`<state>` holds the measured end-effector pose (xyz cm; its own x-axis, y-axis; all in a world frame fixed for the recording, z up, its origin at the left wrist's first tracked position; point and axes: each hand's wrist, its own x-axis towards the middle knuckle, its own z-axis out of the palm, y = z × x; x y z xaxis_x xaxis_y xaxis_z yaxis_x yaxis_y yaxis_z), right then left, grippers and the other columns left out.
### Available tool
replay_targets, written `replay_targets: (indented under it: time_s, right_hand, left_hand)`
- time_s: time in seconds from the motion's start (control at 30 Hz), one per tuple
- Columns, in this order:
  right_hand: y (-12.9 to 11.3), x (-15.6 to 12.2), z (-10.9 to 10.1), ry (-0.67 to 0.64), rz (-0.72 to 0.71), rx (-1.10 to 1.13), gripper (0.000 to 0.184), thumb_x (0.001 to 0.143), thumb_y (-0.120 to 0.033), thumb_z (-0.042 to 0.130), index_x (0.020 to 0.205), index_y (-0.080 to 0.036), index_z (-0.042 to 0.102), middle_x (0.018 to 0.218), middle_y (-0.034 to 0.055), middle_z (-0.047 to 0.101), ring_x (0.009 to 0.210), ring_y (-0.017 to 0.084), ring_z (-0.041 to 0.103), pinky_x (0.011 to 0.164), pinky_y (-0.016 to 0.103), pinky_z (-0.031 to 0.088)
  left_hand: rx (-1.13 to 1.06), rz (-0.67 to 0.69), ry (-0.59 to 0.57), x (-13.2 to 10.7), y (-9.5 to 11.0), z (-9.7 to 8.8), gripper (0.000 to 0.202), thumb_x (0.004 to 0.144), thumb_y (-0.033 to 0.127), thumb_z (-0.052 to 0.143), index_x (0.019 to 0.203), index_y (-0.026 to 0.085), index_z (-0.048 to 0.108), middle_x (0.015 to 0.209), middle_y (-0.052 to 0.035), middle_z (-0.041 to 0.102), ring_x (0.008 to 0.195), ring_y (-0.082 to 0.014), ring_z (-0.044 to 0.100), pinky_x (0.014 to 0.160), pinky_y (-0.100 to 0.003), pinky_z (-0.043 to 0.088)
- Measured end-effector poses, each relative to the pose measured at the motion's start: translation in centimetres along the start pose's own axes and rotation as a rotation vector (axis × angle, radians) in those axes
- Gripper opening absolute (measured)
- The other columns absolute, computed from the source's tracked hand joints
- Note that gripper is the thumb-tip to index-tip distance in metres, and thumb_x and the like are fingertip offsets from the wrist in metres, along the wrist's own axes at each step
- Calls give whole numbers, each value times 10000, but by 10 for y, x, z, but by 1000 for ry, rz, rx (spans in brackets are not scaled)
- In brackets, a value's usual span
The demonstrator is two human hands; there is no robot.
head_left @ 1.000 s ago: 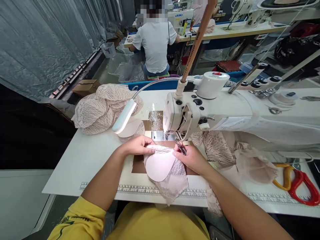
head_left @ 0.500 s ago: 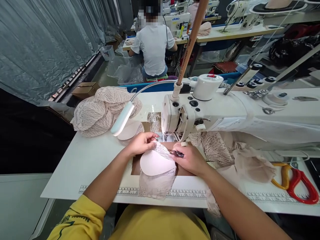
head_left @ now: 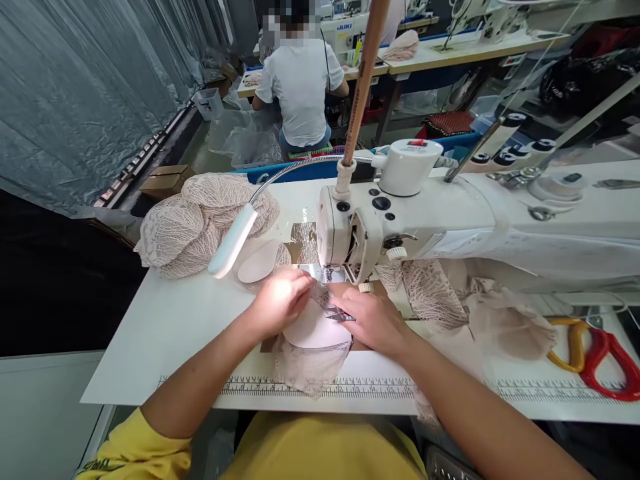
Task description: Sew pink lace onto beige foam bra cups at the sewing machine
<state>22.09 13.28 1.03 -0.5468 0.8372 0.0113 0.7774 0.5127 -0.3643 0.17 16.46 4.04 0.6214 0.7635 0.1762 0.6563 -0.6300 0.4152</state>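
My left hand (head_left: 281,301) is closed, pinching the upper edge of a pale lace piece (head_left: 313,368) just in front of the sewing machine's needle area. A smooth white oval pad (head_left: 316,329) lies on the lace, with mesh spreading below it toward the table's front edge. In my right hand (head_left: 374,315) are small dark thread snips (head_left: 340,315), their pointed blades aimed left over the pad's upper right. The fingers on the snips' far side are partly hidden. The sewing machine (head_left: 345,230) stands directly beyond both hands.
Left at the back is a pile of lace cups (head_left: 173,230), with another white pad (head_left: 257,267) nearer. A lamp (head_left: 234,240) hangs over the table. Lace pieces (head_left: 434,293) and red-handled scissors (head_left: 610,367) lie right. A person in a white shirt (head_left: 303,87) sits ahead.
My left hand has turned over and now covers more of the lace edge. The snips' blades now show farther out from my right hand, pointing left. The camera view has shifted slightly.
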Motion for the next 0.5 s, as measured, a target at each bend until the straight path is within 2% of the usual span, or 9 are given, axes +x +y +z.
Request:
replay_targets:
  time_s: [0.1, 0.2, 0.33, 0.5]
  right_hand:
    - [-1, 1, 0, -4, 22, -6, 292, 851, -247, 554, 1122, -216, 659, 862, 50, 655, 781, 195, 599, 654, 285, 396]
    - [-2, 2, 0, -11, 62, -28, 347, 833, -252, 569, 1171, -221, 637, 901, 57, 674, 798, 205, 615, 655, 285, 405]
    - [-5, 5, 0, -17, 109, -50, 414, 832, -257, 565, 1245, -235, 595, 950, 66, 695, 816, 211, 632, 653, 283, 410]
    - [-6, 7, 0, -21, 168, -69, 387, 831, -260, 556, 1214, -244, 608, 1007, 69, 704, 784, 211, 638, 626, 286, 406]
  left_hand:
    - [129, 61, -67, -12, 10, 15, 309, 907, 258, 471, 1141, 108, 605, 1169, -155, 632, 1048, -262, 598, 855, -389, 512]
    - [228, 74, -93, -14, 9, 26, 387, 913, 304, 474, 1223, 93, 566, 1300, -167, 568, 1161, -302, 542, 904, -448, 493]
    - [234, 143, -78, -7, -3, 27, 384, 925, 251, 432, 1255, 94, 549, 1309, -159, 567, 1191, -276, 528, 937, -430, 476]
    - [282, 226, -95, 4, -18, 24, 407, 940, 276, 406, 1276, 89, 543, 1314, -149, 568, 1201, -289, 522, 953, -432, 447]
